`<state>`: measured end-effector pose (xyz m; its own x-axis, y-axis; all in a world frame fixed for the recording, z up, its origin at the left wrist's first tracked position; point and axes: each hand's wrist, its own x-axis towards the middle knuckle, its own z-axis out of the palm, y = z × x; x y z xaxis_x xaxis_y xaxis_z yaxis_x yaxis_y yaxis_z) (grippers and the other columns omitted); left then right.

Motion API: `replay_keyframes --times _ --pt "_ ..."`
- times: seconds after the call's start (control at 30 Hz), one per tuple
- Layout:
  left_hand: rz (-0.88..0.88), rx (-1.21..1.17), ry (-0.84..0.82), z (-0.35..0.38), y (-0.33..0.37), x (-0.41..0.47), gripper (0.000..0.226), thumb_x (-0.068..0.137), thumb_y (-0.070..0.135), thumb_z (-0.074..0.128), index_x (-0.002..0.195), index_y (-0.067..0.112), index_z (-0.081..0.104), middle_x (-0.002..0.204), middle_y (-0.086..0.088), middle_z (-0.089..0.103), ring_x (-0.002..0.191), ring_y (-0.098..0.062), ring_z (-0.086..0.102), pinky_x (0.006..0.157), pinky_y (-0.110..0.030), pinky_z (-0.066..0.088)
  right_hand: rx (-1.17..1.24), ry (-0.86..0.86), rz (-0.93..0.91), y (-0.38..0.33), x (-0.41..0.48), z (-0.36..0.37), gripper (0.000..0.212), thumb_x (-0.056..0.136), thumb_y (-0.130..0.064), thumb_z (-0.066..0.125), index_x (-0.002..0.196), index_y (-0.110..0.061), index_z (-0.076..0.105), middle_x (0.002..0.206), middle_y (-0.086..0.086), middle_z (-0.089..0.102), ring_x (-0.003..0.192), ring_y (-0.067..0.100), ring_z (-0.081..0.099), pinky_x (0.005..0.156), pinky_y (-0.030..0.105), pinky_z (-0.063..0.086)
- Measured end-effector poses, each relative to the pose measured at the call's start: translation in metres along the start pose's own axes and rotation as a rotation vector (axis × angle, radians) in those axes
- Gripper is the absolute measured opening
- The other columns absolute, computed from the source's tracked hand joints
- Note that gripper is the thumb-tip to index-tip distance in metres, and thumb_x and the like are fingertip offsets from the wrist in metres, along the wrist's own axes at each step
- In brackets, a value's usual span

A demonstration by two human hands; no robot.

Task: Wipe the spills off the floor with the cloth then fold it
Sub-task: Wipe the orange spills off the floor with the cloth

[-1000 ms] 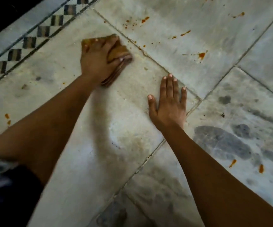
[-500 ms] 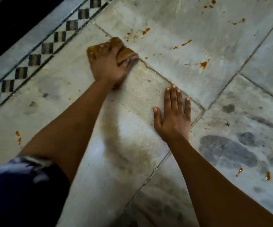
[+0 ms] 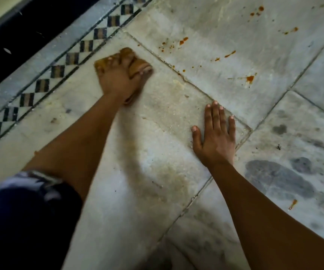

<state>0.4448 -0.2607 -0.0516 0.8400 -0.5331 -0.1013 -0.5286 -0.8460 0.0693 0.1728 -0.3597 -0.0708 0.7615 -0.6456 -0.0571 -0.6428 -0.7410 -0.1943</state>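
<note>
A bunched brown-orange cloth [image 3: 137, 67] lies on the pale marble floor [image 3: 157, 172] near the patterned border. My left hand [image 3: 118, 78] presses down on it, fingers curled over the cloth and hiding most of it. My right hand [image 3: 215, 135] rests flat on the floor with fingers together, holding nothing, beside a tile joint. Orange spill spots [image 3: 250, 78] dot the tile beyond the cloth, with more spill drops [image 3: 183, 41] further back and a few orange drips [image 3: 292, 204] at the right. A faint brownish smear [image 3: 169, 174] shows on the tile between my arms.
A checkered tile border [image 3: 58, 72] runs diagonally along the left, with a dark strip [image 3: 11, 61] beyond it. Grey veined patches [image 3: 274, 178] mark the right tile. My knee in dark cloth [image 3: 21, 221] fills the lower left.
My left hand has pushed the cloth forward across the tile, away from me toward the border and the spill spots. My right hand stays planted on the floor.
</note>
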Motion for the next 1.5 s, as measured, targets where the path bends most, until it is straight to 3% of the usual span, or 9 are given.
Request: replay_keyframes --times 0.07,0.2,0.4,0.53,0.67,0.9,1.07,1.3,1.5 --pt "0.065 0.016 -0.022 0.006 0.029 -0.017 0.077 0.081 0.078 0.027 0.146 0.037 0.021 0.155 -0.01 0.024 0.14 -0.033 0.024 0.114 -0.056 0.009 0.0 0.004 -0.002 0.0 0.001 0.001 0.069 0.092 -0.049 0.014 0.15 -0.011 0.009 0.158 0.008 0.007 0.146 0.02 0.004 0.118 0.042 -0.001" --pt "0.496 -0.041 0.007 0.014 0.012 -0.107 0.072 0.079 0.069 0.034 0.144 0.038 0.028 0.152 -0.005 0.032 0.139 -0.03 0.031 0.113 -0.052 0.016 0.011 0.001 0.005 0.0 -0.001 -0.003 0.072 0.09 -0.051 0.007 0.15 -0.01 0.01 0.158 0.008 0.008 0.146 0.02 0.004 0.118 0.041 -0.001" --pt "0.231 -0.043 -0.004 -0.012 0.013 -0.029 0.058 0.088 0.052 0.043 0.143 0.035 0.034 0.142 -0.007 0.046 0.126 -0.03 0.045 0.101 -0.04 0.035 0.061 0.02 0.083 -0.036 -0.002 0.005 0.073 0.089 -0.05 0.001 0.15 -0.01 0.006 0.159 0.007 0.004 0.146 0.018 0.0 0.116 0.035 -0.007" --pt "0.412 -0.046 -0.013 -0.009 0.076 -0.015 0.051 0.087 0.049 0.047 0.136 0.033 0.045 0.141 -0.003 0.047 0.127 -0.027 0.045 0.106 -0.04 0.029 0.042 0.043 0.099 -0.038 0.0 0.01 0.07 0.092 -0.047 0.01 0.149 -0.006 0.012 0.158 0.011 0.01 0.146 0.022 0.007 0.116 0.038 -0.002" --pt "0.677 -0.09 -0.043 -0.001 0.052 -0.051 0.064 0.079 0.06 0.032 0.137 0.037 0.044 0.145 -0.005 0.044 0.134 -0.023 0.039 0.112 -0.043 0.021 0.032 0.017 0.087 -0.038 0.002 0.007 0.069 0.093 -0.046 0.013 0.149 -0.006 0.01 0.158 0.012 0.009 0.146 0.023 0.005 0.118 0.04 0.0" --pt "0.232 -0.082 0.01 0.001 0.046 0.0 0.058 0.082 0.053 0.041 0.136 0.034 0.042 0.144 -0.007 0.042 0.131 -0.032 0.039 0.11 -0.05 0.023 0.031 0.029 0.09 -0.038 0.001 0.011 0.068 0.094 -0.047 0.016 0.149 -0.007 0.01 0.158 0.012 0.008 0.146 0.022 0.005 0.117 0.04 -0.001" --pt "0.548 -0.052 -0.054 0.005 0.023 -0.055 0.072 0.08 0.07 0.027 0.144 0.037 0.03 0.153 -0.004 0.031 0.14 -0.027 0.029 0.113 -0.051 0.018 0.041 0.043 0.089 -0.039 0.002 0.009 0.068 0.094 -0.045 0.02 0.148 -0.004 0.015 0.156 0.014 0.014 0.145 0.025 0.012 0.116 0.04 0.002" --pt "0.126 -0.056 0.031 -0.008 0.011 0.06 0.059 0.086 0.058 0.037 0.14 0.034 0.035 0.14 -0.011 0.046 0.127 -0.033 0.043 0.107 -0.052 0.029 0.045 0.051 0.061 -0.039 0.002 0.01 0.068 0.093 -0.045 0.021 0.148 -0.006 0.016 0.156 0.012 0.015 0.145 0.022 0.012 0.116 0.037 0.001" --pt "0.319 -0.07 0.04 -0.001 0.008 -0.017 0.061 0.084 0.058 0.039 0.141 0.038 0.033 0.145 -0.009 0.041 0.129 -0.032 0.041 0.109 -0.051 0.027 0.051 0.047 0.067 -0.04 0.003 0.008 0.067 0.093 -0.044 0.023 0.148 -0.006 0.02 0.155 0.013 0.019 0.144 0.024 0.016 0.116 0.039 0.004"
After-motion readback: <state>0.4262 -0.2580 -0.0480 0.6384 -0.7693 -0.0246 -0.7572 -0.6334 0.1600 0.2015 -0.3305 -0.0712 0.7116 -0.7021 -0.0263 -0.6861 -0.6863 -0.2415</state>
